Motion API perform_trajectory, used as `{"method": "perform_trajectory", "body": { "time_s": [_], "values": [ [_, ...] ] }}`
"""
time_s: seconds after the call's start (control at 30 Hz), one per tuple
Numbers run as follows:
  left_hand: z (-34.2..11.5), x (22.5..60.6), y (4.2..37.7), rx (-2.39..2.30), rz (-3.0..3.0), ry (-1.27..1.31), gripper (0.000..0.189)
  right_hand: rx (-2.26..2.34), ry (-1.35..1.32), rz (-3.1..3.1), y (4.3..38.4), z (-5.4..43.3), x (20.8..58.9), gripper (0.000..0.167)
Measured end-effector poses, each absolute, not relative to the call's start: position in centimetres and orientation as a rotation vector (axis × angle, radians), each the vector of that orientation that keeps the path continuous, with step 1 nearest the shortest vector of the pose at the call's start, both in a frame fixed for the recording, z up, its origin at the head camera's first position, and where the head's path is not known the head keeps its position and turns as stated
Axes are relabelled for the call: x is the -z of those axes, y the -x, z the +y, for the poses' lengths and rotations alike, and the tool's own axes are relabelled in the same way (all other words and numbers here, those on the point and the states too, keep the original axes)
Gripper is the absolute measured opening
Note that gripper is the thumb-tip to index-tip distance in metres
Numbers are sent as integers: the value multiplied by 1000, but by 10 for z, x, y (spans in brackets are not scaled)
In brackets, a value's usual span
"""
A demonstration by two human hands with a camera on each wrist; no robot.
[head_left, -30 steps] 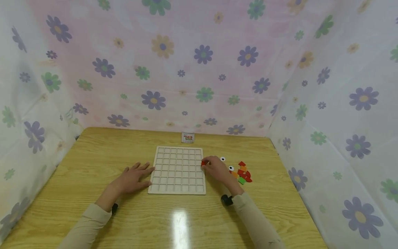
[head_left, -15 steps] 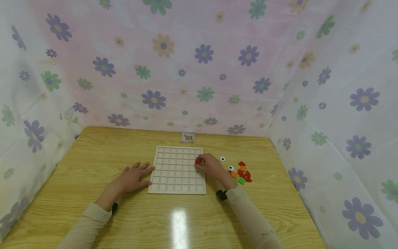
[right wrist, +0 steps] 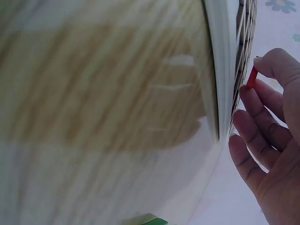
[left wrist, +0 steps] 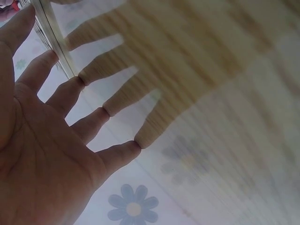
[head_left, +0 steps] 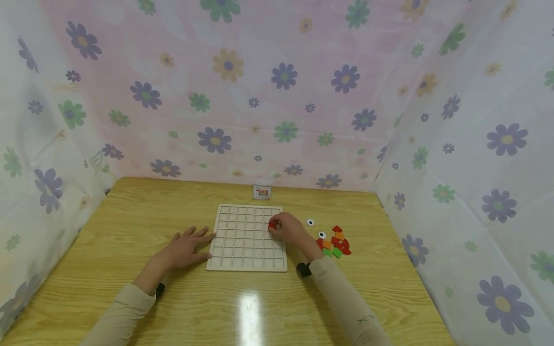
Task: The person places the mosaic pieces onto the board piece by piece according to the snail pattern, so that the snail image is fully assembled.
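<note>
A pale wooden grid board (head_left: 246,242) lies on the table, its square cells bare where they show. My right hand (head_left: 289,228) pinches a small red piece (head_left: 271,225) between thumb and fingers over the board's right side. In the right wrist view the red piece (right wrist: 252,77) appears edge-on, between thumb and fingertips of the right hand (right wrist: 272,117). At the board's left edge, my left hand (head_left: 185,247) lies with fingers spread, its fingertips touching the rim. The left wrist view shows that hand (left wrist: 51,140) with straight fingers against the glossy tabletop.
Right of the board lies a loose group of red, orange and green pieces (head_left: 336,252). Two white eye discs (head_left: 310,222) are nearby. A small picture card (head_left: 261,192) stands or lies behind the board. Flowered cloth (head_left: 281,96) encloses the table's back and sides.
My right hand has moved left with the red piece, from the board's right edge to over its cells. The left hand has stayed in place.
</note>
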State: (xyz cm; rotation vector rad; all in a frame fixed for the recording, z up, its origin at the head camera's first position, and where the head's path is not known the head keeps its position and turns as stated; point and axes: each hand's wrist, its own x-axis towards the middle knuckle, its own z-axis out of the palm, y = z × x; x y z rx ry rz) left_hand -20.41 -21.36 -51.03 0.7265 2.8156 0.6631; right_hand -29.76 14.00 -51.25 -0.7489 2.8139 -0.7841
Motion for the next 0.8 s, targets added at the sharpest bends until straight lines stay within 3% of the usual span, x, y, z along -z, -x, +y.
{"method": "perform_trajectory", "body": {
  "time_s": [0.8],
  "values": [
    [-214, 513, 205, -659, 2825, -718, 64, 1007, 730, 2735, 303, 133, 519, 23]
  ]
}}
